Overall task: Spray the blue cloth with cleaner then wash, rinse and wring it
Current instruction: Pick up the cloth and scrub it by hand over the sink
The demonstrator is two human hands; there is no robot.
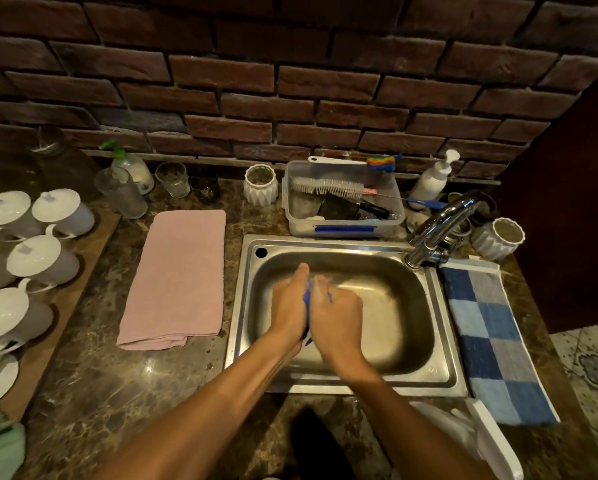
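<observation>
Over the middle of the steel sink (442, 317), my left hand (288, 306) and my right hand (337, 315) are pressed together around the blue cloth (309, 308). Only a narrow blue strip of cloth shows between the palms, with a tip hanging below near my wrists. Both hands are blurred by motion. The chrome tap (441, 225) stands at the sink's back right corner; I see no water running from it. A clear spray bottle with a green trigger (131, 168) stands at the back left, against the brick wall.
A folded pink towel (178, 278) lies left of the sink; a blue checked towel (494, 344) lies on the right. Behind the sink is a clear tub of brushes (342, 202), a white pump bottle (432, 178), and glasses. White lidded cups (34, 258) fill the far left.
</observation>
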